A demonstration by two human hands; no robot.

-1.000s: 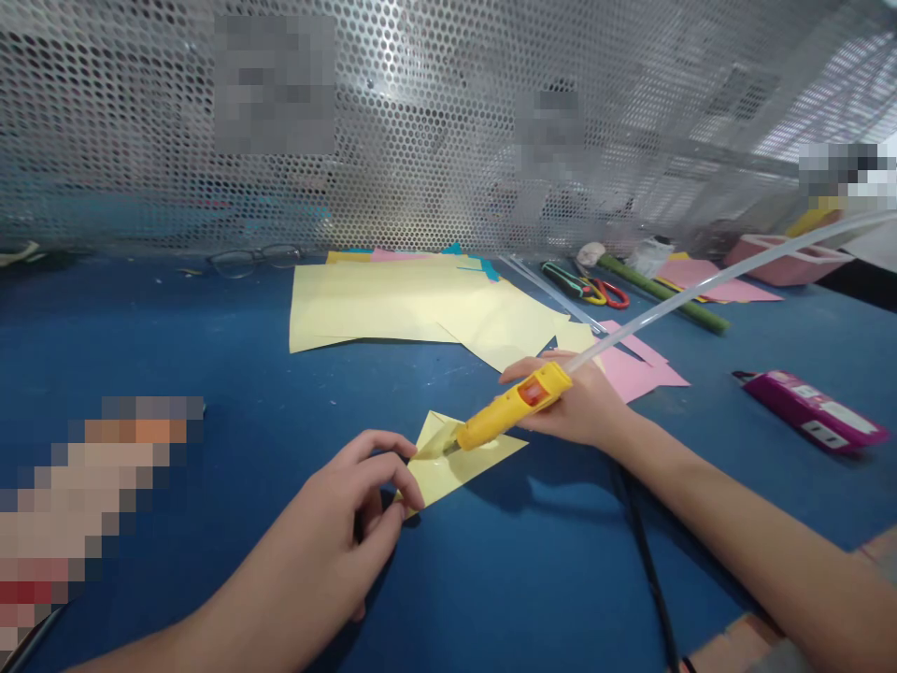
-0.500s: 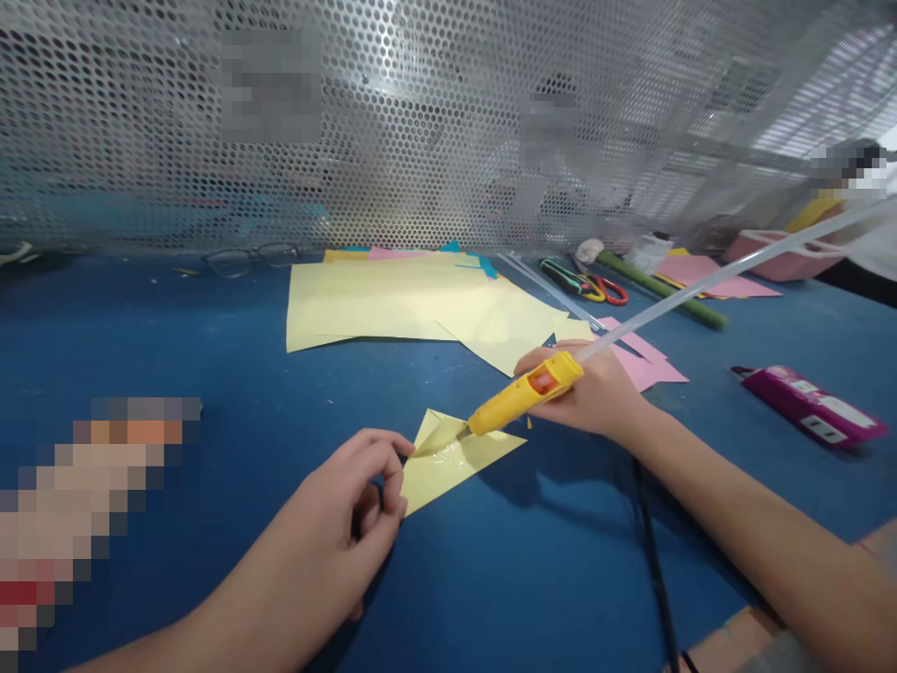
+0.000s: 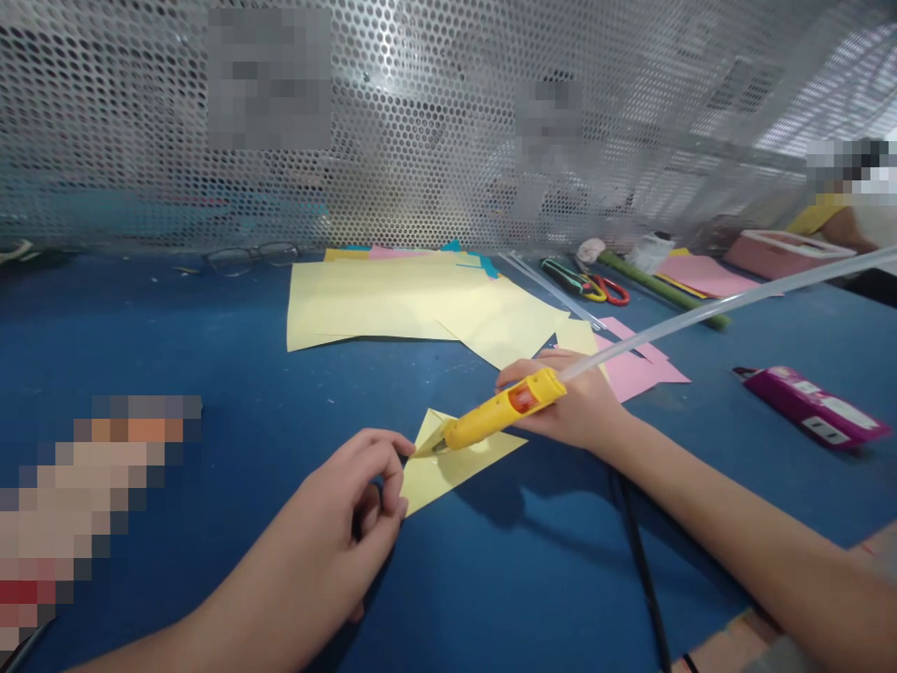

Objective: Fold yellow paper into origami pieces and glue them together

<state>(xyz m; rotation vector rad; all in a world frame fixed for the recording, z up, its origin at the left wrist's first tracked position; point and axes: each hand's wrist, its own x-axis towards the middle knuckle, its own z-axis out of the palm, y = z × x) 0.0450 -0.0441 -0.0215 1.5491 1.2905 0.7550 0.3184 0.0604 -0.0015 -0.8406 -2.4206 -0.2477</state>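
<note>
My right hand [image 3: 561, 397] is wrapped round a yellow hot glue gun [image 3: 491, 418], whose nozzle points down and left. A long clear glue stick [image 3: 665, 329] sticks out of its back end. Under the nozzle lies a folded piece of yellow paper [image 3: 448, 481], its left edge pinched by my left hand [image 3: 371, 491]. The nozzle tip is at the paper's fold, close to my left fingertips; whether it touches cannot be made out. A black cord [image 3: 641, 561] runs down from below my right hand.
Large yellow sheets [image 3: 378, 299] lie behind the hands. Scissors [image 3: 609, 288], a green rod [image 3: 651, 280], pink paper [image 3: 645, 374] and a purple power strip [image 3: 813, 407] are on the right. Eyeglasses [image 3: 242, 257] rest near the perforated metal screen [image 3: 420, 121] at the back.
My right hand has moved the glue gun left, bringing its nozzle nearer my left fingertips. The glue stick's far end has dropped lower. My left hand and the folded paper have stayed put.
</note>
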